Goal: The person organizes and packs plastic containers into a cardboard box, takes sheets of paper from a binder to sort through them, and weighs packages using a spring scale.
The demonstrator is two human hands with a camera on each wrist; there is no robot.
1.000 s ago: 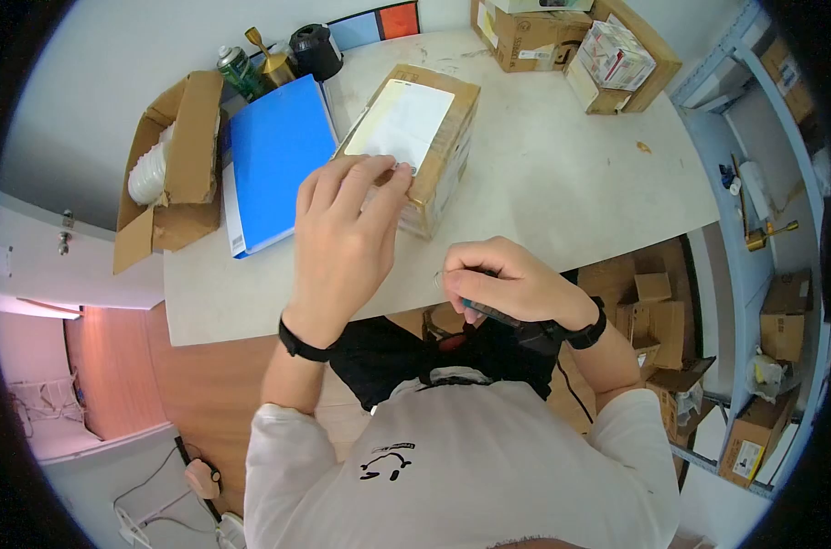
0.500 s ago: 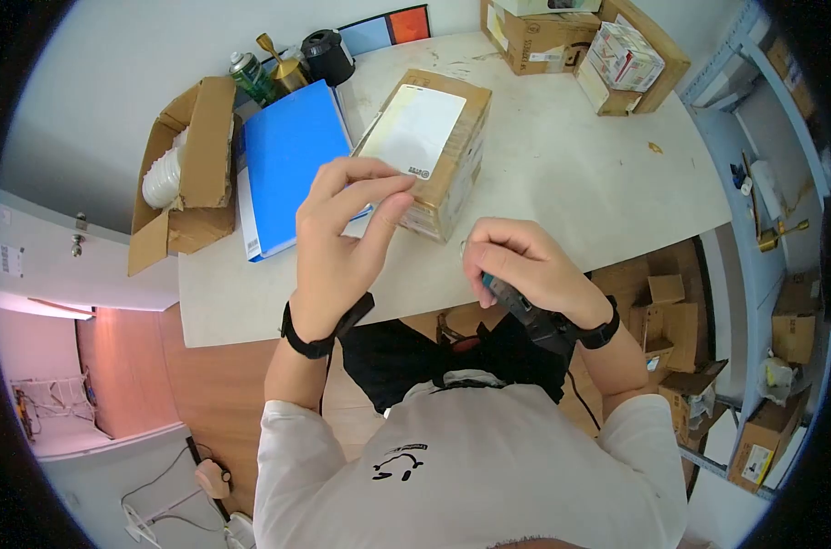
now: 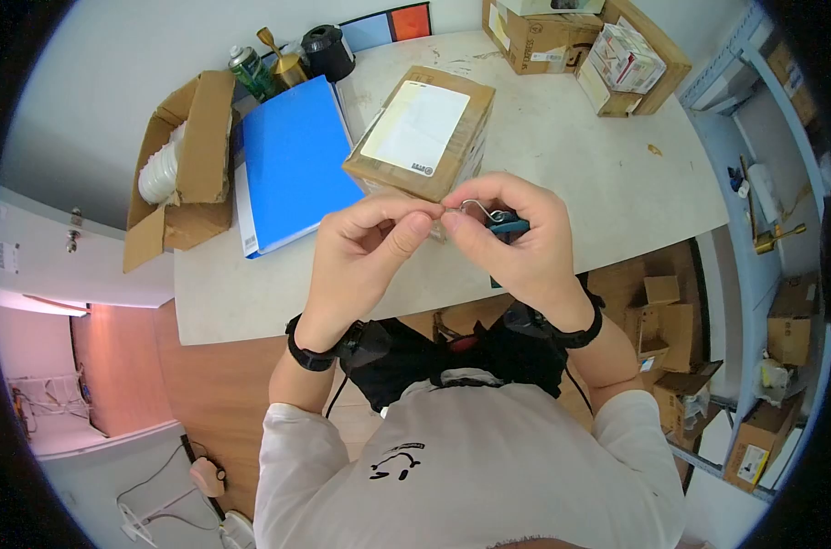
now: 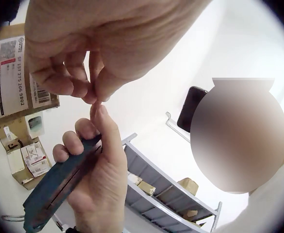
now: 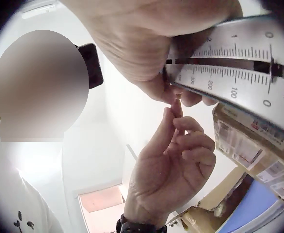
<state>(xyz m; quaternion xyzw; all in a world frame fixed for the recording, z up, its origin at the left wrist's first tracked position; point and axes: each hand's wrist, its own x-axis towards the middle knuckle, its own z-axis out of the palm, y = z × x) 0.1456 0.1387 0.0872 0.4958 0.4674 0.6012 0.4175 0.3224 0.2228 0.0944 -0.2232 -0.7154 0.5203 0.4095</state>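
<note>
In the head view my left hand (image 3: 365, 242) and right hand (image 3: 536, 252) meet fingertip to fingertip just in front of a taped cardboard box (image 3: 456, 90). Curled fingers of the right hand hold a teal spring scale (image 4: 59, 187) against the palm. Its white face (image 5: 251, 87) carries N and gf markings in the right wrist view. A wire hook (image 3: 477, 207) sticks out from its end. On the left hand, thumb and forefinger are pressed together at the right fingertips; I cannot tell whether anything small is pinched there.
Left of the box lies a blue folder (image 3: 292, 169), beside an open carton (image 3: 205, 142) with white rolled material. A spray can (image 3: 249, 71) and black container (image 3: 327, 53) stand behind. More boxes (image 3: 543, 46) are at the back right; metal shelving (image 3: 749, 197) stands to the right.
My left hand has moved right and down off the box edge. The right hand, still holding the spring scale, has risen toward it, and their fingertips now meet.
</note>
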